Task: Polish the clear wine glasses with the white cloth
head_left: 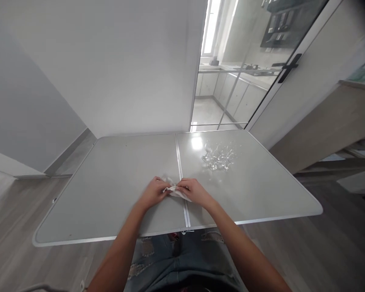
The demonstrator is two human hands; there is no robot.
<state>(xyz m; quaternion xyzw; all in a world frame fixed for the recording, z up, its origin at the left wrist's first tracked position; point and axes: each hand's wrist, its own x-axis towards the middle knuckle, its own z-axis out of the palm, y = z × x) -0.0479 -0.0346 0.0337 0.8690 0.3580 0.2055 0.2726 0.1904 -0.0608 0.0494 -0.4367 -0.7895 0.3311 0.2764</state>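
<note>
Two hands are seen at work over one pale grey bench (124,166), which is split into two panels by one metal seam (178,158). One white cloth (179,194) is held between the two hands, across the seam near its close end. The cloth is pinched at its left part by the left hand (154,191), just left of the seam, and at its right part by the right hand (196,190), whose fingertips are laid over the seam. The fingers of both hands are bent and drawn narrow, brought close together.

The cloth is seen as thin and soft, bunched into folds, with a curled edge at its left end and a smoother flap hanging below the fingers. One small clear piece (167,179) is glimpsed just beyond the cloth, left of the seam; it is partly hidden by the left hand, and whether it is gripped cannot be told.

Right of the seam, toward its far end, one group of clear stemmed glasses (220,157) is set close together. At least three round bases can be counted, but the full number is blurred by transparency. One small latch (186,232) is fitted at the seam's near end.
</note>
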